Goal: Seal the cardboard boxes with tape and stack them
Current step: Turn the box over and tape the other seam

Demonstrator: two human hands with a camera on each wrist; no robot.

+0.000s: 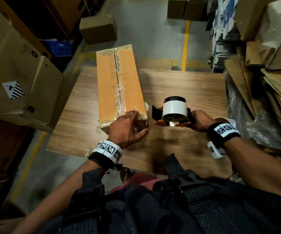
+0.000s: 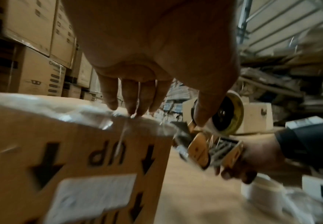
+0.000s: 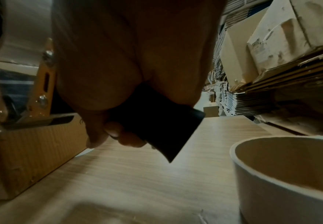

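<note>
A long cardboard box (image 1: pixel 117 85) lies on the left half of the wooden table (image 1: pixel 187 85), its far end overhanging the table's far edge, clear tape (image 1: pixel 120 93) running wrinkled along its top seam. The left hand (image 1: pixel 128 127) rests at the box's near end, straight fingers (image 2: pixel 132 97) pressing the tape over the edge. Just right of that near corner, the right hand (image 1: pixel 199 121) grips the black handle (image 3: pixel 157 121) of a tape dispenser (image 1: pixel 173 112). An empty tape core (image 3: pixel 283 166) sits by the right wrist. Stacked cartons (image 1: pixel 18 78) crowd the table's left side and flattened cardboard (image 1: pixel 271 92) its right.
</note>
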